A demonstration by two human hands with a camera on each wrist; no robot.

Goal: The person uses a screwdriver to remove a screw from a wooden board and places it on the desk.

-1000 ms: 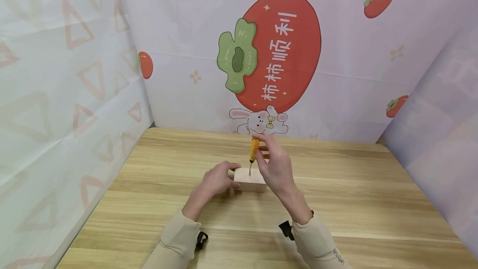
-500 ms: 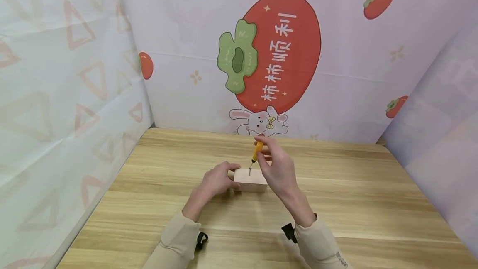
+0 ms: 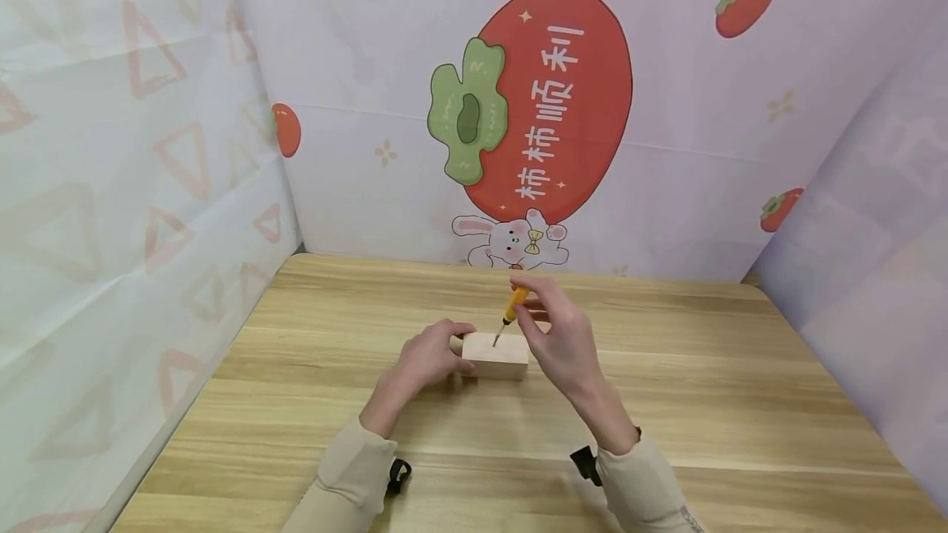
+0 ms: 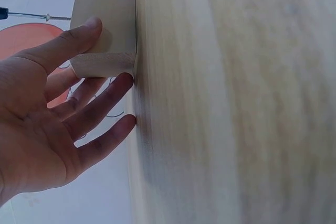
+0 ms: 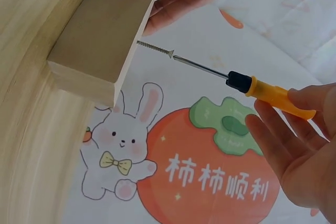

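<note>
A pale wooden block (image 3: 494, 369) lies on the table in the head view. My left hand (image 3: 429, 356) grips its left end, thumb on the near side and fingers behind. From the block's top face sticks a screw (image 5: 155, 48), most of its threaded shank showing in the right wrist view. A screwdriver (image 5: 275, 97) with a yellow handle and black collar has its tip right at the screw head. My right hand (image 3: 559, 336) pinches the handle between thumb and fingers, and the tool leans toward the right in the head view.
The wood-grain table (image 3: 704, 401) runs up to a back curtain (image 3: 355, 204) printed with persimmons and a rabbit. Another patterned curtain (image 3: 111, 187) borders the left side. Black straps (image 3: 398, 475) circle the wrists near the sleeves.
My right hand has shifted a little right and down, and the screwdriver leans further from upright. The left hand keeps its grip on the block, which stays in place.
</note>
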